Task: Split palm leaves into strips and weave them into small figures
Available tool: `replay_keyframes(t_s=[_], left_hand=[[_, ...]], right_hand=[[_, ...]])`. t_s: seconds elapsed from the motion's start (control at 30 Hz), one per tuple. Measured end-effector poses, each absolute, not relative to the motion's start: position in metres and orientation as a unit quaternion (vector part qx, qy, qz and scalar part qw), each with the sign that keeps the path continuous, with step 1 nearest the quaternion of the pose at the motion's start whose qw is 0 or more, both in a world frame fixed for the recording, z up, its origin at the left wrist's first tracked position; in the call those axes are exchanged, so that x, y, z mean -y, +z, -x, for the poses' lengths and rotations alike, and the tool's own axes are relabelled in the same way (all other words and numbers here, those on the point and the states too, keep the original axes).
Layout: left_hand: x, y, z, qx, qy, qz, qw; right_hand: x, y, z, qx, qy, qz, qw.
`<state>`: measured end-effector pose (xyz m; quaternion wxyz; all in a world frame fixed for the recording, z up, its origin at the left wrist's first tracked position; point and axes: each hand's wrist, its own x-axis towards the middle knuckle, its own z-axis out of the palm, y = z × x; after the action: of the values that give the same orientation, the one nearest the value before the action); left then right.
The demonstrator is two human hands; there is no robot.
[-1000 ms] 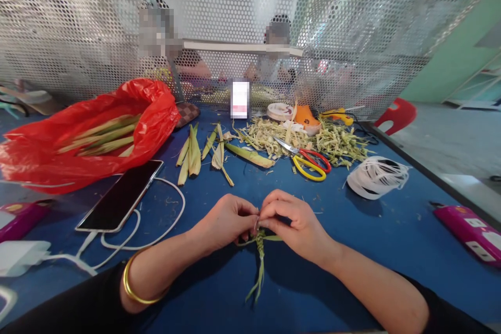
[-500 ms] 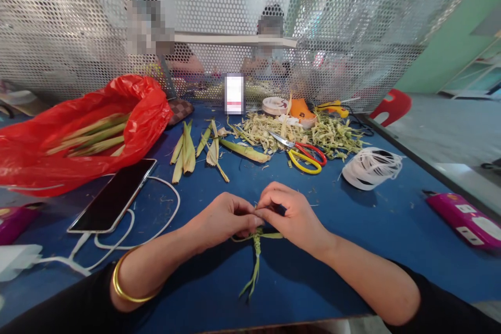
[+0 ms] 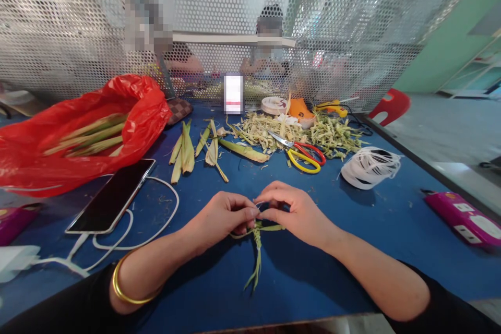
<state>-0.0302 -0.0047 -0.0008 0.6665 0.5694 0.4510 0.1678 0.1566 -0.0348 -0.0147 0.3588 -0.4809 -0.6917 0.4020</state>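
Over the near part of a blue table point(image 3: 313, 292), a small green leaf braid point(image 3: 257, 240) points its loose tail toward six o'clock. At its top, the left hand point(image 3: 229, 214) pinches the end between thumb and fingers; the right hand point(image 3: 299, 211) curls close beside it, fingertips near the same spot, though whether they grip anything I cannot tell. From the hands, scissors point(image 3: 297, 145) lie at one o'clock, a roll of white string point(image 3: 362, 169) at two, a phone point(image 3: 111, 198) at nine and a red plastic bag point(image 3: 144, 99) at ten
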Motion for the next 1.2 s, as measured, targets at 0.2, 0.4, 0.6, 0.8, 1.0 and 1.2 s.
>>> replay_keyframes(t_s=[0.2,0.4,0.6,0.8,1.0,1.2], left_hand=[[0.005,-0.003,0.03,-0.457,0.186,-0.558,0.667],[0.003,-0.003,0.03,-0.479,0.21,-0.534,0.664],[0.001,0.0,0.032,-0.49,0.206,-0.547,0.647],[0.001,0.003,0.032,-0.465,0.201,-0.616,0.603],[0.002,-0.001,0.035,-0.438,0.19,-0.735,0.481],[0.002,-0.002,0.037,-0.437,0.196,-0.804,0.352]], right_hand=[[0.036,-0.011,-0.155,0.723,0.322,0.504,0.346],[0.041,-0.006,-0.154,0.767,0.316,0.46,0.317],[0.041,-0.006,-0.156,0.804,0.312,0.418,0.286],[0.038,-0.013,-0.152,0.673,0.404,0.483,0.388],[0.037,-0.023,-0.145,0.705,0.427,0.447,0.347],[0.037,-0.024,-0.147,0.751,0.325,0.476,0.323]])
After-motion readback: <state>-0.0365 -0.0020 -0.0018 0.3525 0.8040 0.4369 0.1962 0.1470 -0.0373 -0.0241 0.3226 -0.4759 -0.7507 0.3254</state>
